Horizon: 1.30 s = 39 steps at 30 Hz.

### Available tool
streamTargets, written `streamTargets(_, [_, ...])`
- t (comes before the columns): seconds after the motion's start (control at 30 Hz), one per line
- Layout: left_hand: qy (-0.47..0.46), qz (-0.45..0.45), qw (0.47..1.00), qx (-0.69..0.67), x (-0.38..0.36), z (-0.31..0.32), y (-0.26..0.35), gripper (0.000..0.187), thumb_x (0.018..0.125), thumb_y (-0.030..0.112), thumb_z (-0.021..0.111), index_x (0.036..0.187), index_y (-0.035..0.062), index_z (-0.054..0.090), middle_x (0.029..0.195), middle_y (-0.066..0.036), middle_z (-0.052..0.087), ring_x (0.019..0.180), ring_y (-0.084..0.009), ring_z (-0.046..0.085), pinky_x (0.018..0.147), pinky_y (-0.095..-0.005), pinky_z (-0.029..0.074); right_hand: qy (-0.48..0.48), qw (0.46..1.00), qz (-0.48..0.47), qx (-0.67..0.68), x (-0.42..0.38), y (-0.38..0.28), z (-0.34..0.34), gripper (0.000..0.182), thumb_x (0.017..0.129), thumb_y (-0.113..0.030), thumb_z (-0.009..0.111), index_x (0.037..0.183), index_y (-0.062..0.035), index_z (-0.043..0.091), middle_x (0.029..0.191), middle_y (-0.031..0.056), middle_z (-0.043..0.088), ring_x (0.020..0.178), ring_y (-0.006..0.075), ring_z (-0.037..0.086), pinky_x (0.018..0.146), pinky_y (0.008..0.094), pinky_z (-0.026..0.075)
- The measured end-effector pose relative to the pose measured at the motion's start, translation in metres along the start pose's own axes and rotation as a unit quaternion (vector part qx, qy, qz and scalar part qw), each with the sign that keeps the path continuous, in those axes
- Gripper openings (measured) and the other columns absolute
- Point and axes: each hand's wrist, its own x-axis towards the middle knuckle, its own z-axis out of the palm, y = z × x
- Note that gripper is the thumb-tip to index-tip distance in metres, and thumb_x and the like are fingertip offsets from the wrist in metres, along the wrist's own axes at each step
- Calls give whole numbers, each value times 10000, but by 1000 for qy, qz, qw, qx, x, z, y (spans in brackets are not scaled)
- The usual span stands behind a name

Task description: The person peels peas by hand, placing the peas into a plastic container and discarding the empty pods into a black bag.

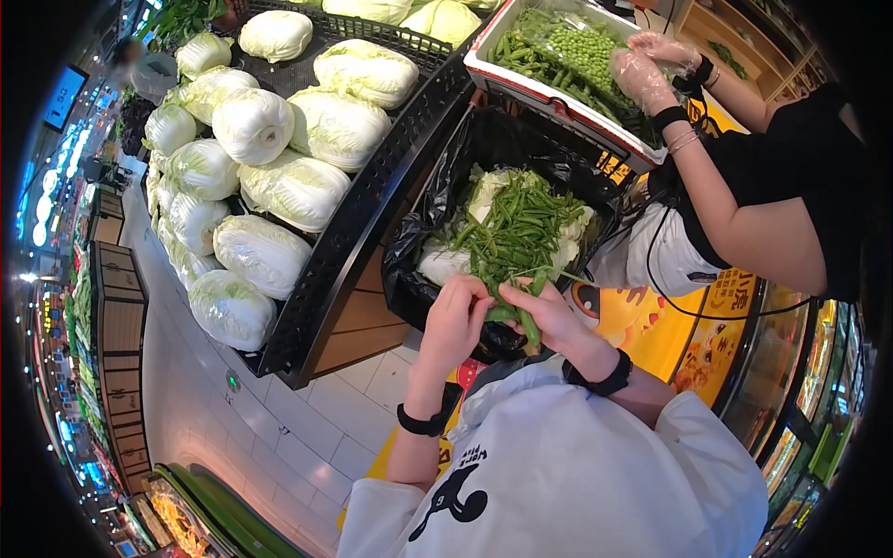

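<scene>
Both my hands work above a bin lined with a black bag (406, 265). My right hand (549, 314) is closed around several green pea pods (529, 325), which stick out below its fingers. Just left of it, my left hand (456, 316) is closed in a pinch at the edge of these pods; what lies between its fingertips is too small to make out. Beneath my hands, a heap of green pods and empty hulls (521, 219) covers pale cabbage leaves (442, 263) in the bag.
A white foam box (577, 113) holds pods and bagged shelled peas (581, 51). Another person's gloved hands (645, 79) are over its right side. Napa cabbages (265, 244) fill a black-edged display stand (321, 270) at left. A black cable (684, 302) hangs at right.
</scene>
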Motion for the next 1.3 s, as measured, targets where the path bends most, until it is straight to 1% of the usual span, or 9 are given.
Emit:
streamTargets(0.37, [-111, 163, 979, 50, -3, 12, 24, 207, 660, 4, 660, 791, 54, 508, 810, -75, 556, 781, -258, 536, 685, -345, 429, 84, 992, -60, 78, 24, -15, -15, 287, 900, -317, 489, 921, -37, 547, 887, 78, 604, 573, 71, 488, 420, 187, 353])
streamTargets(0.63, [-45, 73, 995, -52, -5, -4, 23, 187, 650, -37, 667, 759, 31, 530, 769, -68, 595, 721, -214, 564, 657, -294, 446, 91, 974, -45, 201, 33, -27, -37, 278, 896, -341, 491, 928, -71, 546, 987, 31, 572, 621, 74, 420, 433, 172, 292])
streamTargets(0.7, [-57, 76, 994, -44, -5, -5, 19, 177, 661, -43, 661, 765, 23, 534, 770, -70, 602, 714, -194, 571, 658, -282, 451, 106, 976, -66, 180, 29, -31, -37, 277, 894, -343, 494, 919, -72, 546, 981, 39, 574, 610, 79, 416, 433, 173, 293])
streamTargets(0.8, [66, -94, 992, -60, -3, -1, 7, 106, 734, -32, 623, 828, -1, 585, 813, -89, 629, 690, -149, 606, 639, -247, 477, 32, 991, -56, 119, 19, -37, -44, 267, 898, -318, 483, 899, -62, 557, 940, 79, 596, 596, 87, 445, 438, 186, 313])
streamTargets(1.0, [114, -63, 981, -143, 23, 13, -3, 268, 832, 8, 532, 1098, 17, 568, 1063, -119, 581, 911, -171, 580, 722, -261, 478, -54, 994, 32, -91, 8, -48, -39, 247, 873, -291, 507, 854, -56, 582, 824, 78, 640, 558, 76, 523, 419, 186, 356])
streamTargets(1.1, [-30, -105, 970, -215, 24, 11, 9, 291, 852, -16, 494, 1139, -10, 538, 1164, -99, 512, 1020, -135, 521, 821, -238, 444, -114, 980, 70, -150, 7, -47, -36, 241, 867, -287, 515, 855, -56, 584, 822, 76, 641, 593, 73, 557, 419, 179, 370])
streamTargets(1.17, [-61, -87, 978, -180, 17, 13, -5, 280, 832, 16, 553, 1112, 8, 559, 1064, -102, 578, 932, -139, 567, 733, -235, 477, -120, 978, 63, -156, 10, -42, -39, 256, 876, -299, 499, 897, -56, 577, 812, 84, 641, 628, 71, 581, 421, 173, 378])
streamTargets(1.23, [-26, -186, 955, -229, 10, 15, -9, 260, 821, 11, 577, 1080, -13, 570, 938, -67, 617, 815, -99, 582, 717, -214, 472, -62, 994, 77, -50, 10, -39, -38, 273, 908, -291, 439, 986, -48, 536, 834, 112, 624, 560, 72, 521, 402, 173, 340])
streamTargets(1.3, [44, -170, 948, -265, 7, 22, -6, 224, 812, 1, 595, 1033, -39, 584, 826, -45, 621, 723, -75, 577, 691, -193, 468, -69, 996, 63, 8, 16, -30, -48, 299, 919, -313, 412, 1029, -55, 513, 865, 102, 608, 565, 72, 508, 405, 166, 333])
